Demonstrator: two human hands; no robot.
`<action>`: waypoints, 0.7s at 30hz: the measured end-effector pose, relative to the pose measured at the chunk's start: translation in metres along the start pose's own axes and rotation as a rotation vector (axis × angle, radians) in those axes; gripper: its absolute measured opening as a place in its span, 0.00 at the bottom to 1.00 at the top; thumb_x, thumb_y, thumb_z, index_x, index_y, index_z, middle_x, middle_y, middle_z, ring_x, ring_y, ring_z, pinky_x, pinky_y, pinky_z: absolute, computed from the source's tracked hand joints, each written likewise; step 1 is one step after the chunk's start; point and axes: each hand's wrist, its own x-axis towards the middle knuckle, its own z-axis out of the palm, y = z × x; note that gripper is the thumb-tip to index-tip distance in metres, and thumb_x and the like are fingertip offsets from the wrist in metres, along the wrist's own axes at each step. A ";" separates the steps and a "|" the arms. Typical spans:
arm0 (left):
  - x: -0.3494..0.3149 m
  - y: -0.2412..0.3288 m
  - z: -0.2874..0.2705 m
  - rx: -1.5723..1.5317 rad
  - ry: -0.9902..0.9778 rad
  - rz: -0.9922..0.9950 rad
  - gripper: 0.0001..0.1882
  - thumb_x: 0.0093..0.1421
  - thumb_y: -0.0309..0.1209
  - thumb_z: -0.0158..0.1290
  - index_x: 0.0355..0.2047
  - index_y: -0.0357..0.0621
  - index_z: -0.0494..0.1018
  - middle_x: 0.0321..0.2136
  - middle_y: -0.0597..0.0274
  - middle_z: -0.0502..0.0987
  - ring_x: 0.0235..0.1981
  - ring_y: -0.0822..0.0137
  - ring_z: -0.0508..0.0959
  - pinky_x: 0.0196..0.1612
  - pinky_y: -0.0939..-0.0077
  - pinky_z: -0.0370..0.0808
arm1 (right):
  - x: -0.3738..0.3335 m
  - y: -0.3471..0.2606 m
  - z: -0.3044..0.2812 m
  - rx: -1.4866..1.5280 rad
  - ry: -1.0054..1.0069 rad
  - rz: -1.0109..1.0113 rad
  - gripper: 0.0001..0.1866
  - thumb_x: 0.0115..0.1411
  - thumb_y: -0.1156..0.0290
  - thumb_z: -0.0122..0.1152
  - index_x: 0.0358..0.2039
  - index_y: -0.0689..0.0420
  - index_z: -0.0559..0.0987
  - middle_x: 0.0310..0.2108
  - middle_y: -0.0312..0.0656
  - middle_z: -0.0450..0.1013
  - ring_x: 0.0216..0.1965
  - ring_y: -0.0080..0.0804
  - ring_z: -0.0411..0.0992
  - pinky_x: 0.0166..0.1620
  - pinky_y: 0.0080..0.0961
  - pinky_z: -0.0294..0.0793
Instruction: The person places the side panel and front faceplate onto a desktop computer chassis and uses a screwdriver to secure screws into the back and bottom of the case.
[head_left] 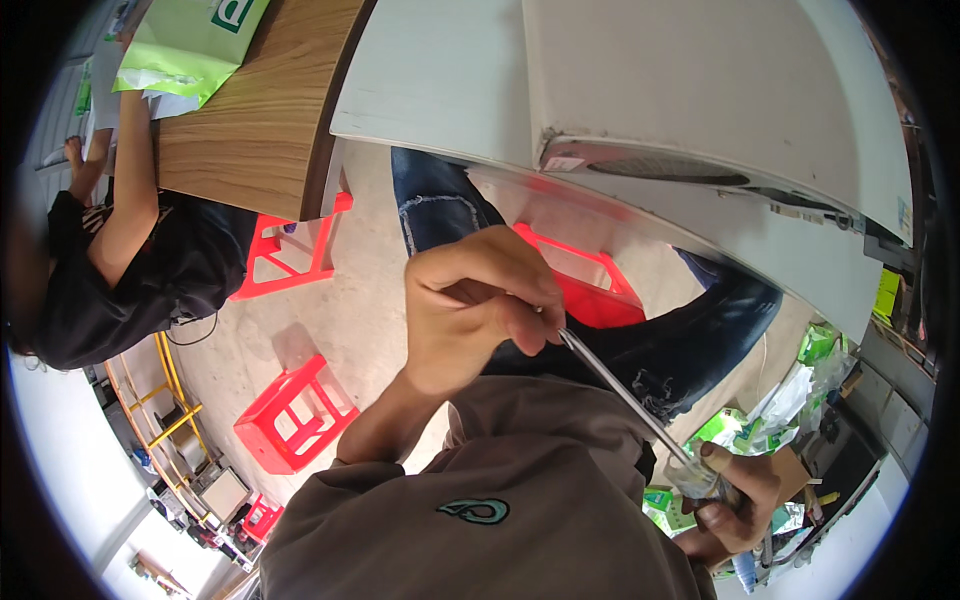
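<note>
My left hand [478, 305] is raised in front of my chest, thumb and fingers pinched on the upper end of a thin, shiny rod [625, 397]. The rod slants down to the right, and its far end reaches a small clear container [697, 478]. Wrapped round that container is my right hand [738, 500], low at the right. Whether the rod's tip touches the container's bottom I cannot tell. What the container holds is too small to make out.
A white table [430, 100] with a large pale box-shaped appliance [700, 80] stands ahead. At the left, a person in black [150, 270] handles a green bag [190, 50] at a wooden table [250, 130]. Red stools [290, 415] stand on the floor. Green-and-white packages [770, 415] lie at right.
</note>
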 end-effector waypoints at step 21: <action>-0.014 -0.009 0.003 -0.477 0.066 -0.378 0.16 0.54 0.39 0.64 0.36 0.44 0.73 0.34 0.62 0.69 0.36 0.64 0.73 0.36 0.74 0.77 | 0.032 0.005 -0.005 -0.084 -0.244 -0.097 0.20 0.57 0.76 0.58 0.50 0.72 0.72 0.45 0.65 0.72 0.25 0.33 0.75 0.25 0.25 0.76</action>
